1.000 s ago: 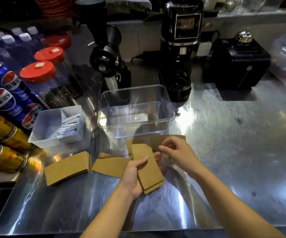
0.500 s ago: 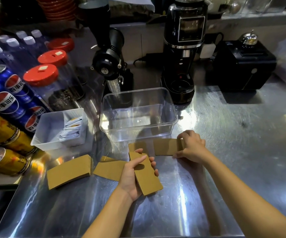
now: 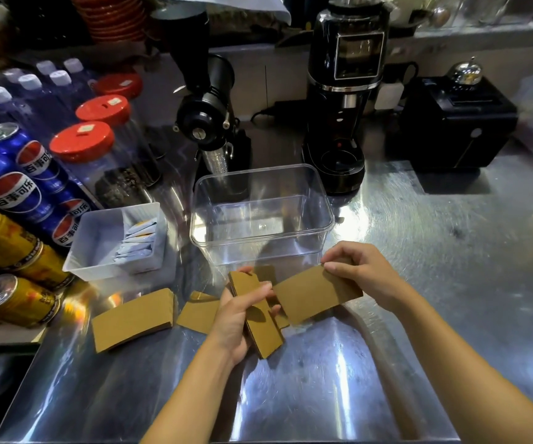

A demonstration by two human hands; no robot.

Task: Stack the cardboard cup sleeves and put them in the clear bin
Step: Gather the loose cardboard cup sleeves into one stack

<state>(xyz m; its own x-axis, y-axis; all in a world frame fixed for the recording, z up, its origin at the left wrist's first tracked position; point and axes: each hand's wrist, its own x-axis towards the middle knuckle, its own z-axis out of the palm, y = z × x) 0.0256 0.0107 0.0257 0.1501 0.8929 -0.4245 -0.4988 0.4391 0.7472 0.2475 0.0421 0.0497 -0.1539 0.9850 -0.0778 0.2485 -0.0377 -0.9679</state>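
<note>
Fingers of the left hand (image 3: 236, 318) clasp a small stack of sleeves (image 3: 258, 318) above the steel counter (image 3: 418, 283). Right hand (image 3: 364, 274) pinches one sleeve (image 3: 316, 296) by its far edge, just beside the stack. Two more sleeves (image 3: 133, 318) lie flat to the left. Behind them the clear bin (image 3: 322, 232) holds nothing.

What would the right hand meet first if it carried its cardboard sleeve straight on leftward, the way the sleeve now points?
Probably the stack of sleeves in the left hand: the right hand's sleeve already nearly reaches it, though depth is unclear.
</note>
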